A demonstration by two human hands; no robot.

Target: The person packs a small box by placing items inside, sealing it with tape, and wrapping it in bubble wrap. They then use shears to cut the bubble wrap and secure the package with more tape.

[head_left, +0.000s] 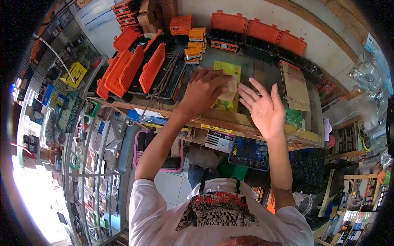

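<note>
The left hand (204,88) bends over a pale, see-through piece (230,91) at a shop counter (247,65), its thumb and fingers closed on the near side; how firmly they hold cannot be told from here. The right hand (266,110) lies open, palm up and fingers spread, grasping nothing, its fingertips just beside the piece, though whether they touch it is unclear. Beneath the piece lies a yellow-green printed sheet (233,105), whose lower end reaches toward the counter's wooden front edge (193,119).

From where this onlooker stands, the chief hazard is a slip. The piece looks thin and smooth, and with the right hand flat rather than cupped around it, a loosened thumb could let it slide across the sheet. Sweep it too far toward the person and it could drop over the edge, where a blue basket (249,167) of dark goods sits below, a poor place to find something nearly colorless. The sheet itself, if loose, could skid under the pressing fingers and carry the piece along.

Crowding adds its own risk. To the left, dark strands (164,80) trail from the orange-lidded boxes (152,67) near the left forearm, and a wide elbow could snag them. Beyond the hand, a stack of small orange boxes (197,35) looks uneven enough to topple if knuckles catch it.
</note>
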